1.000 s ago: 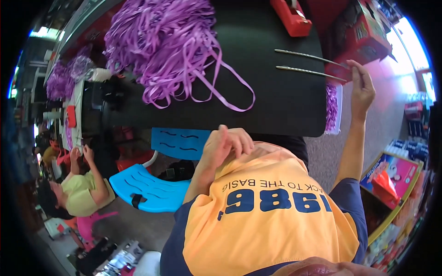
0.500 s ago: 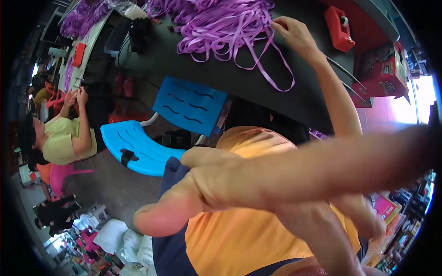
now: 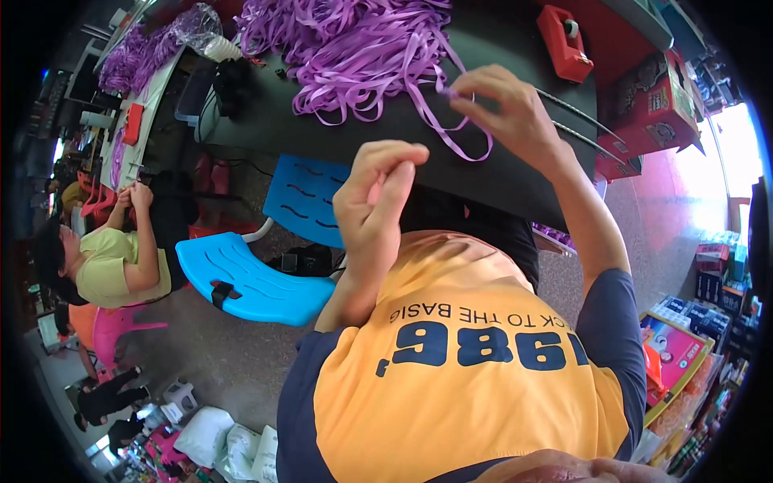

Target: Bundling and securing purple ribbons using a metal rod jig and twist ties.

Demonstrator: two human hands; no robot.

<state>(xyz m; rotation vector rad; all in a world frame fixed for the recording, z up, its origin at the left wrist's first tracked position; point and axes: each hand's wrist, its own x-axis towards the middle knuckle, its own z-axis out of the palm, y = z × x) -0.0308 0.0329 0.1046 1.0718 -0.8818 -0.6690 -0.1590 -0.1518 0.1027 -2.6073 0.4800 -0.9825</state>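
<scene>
Cluttered room on my feed; co-worker (image 3: pixel 121 262) in a pale yellow top sits off left. Dark table (image 3: pixel 258 129) across the top, blue chair (image 3: pixel 250 278) below it, left of centre. Big purple ribbon heap (image 3: pixel 346 64) on the table, red tape dispenser (image 3: pixel 565 44) to its right. Right hand (image 3: pixel 503 109) is over the table beside the heap, thumb and forefinger pinching a bit of ribbon. Left hand (image 3: pixel 374 193) is lower, nearer the body, thumb pressed to fingertips; I see nothing between them. Two thin metal rods (image 3: pixel 584 143) poke past the right table edge. Key geometry: heap lies up-left of the right hand, the nearer one. Loose loop (image 3: pixel 467 154) slants down-right from it, long axis toward the near edge, between both hands.
</scene>
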